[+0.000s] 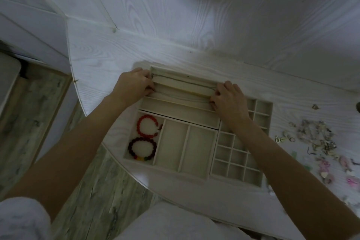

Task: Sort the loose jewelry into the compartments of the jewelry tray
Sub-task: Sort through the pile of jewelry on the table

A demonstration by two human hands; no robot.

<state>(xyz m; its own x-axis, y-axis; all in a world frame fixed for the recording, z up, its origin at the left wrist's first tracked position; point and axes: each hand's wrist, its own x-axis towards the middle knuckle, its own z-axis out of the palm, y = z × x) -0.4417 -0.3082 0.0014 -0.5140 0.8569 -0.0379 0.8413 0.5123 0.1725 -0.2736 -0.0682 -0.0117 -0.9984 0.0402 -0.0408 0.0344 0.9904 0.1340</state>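
A beige jewelry tray (187,112) with long slots lies at the back of the white table. A thin chain necklace (185,82) stretches along its far slots. My left hand (132,85) pinches the chain at the tray's left end. My right hand (228,101) pinches it at the right end. In front lies a tray with wide compartments (200,152); its left one holds a red bead bracelet (147,127) and a dark bead bracelet (142,149). A small-grid tray (233,163) lies to the right, partly under my right forearm.
A heap of loose jewelry (315,136) lies on the table to the right, with pink pieces (325,167) nearer me. The white table (109,58) has a curved front edge; the wooden floor (39,115) shows to the left. A white wall stands just behind the trays.
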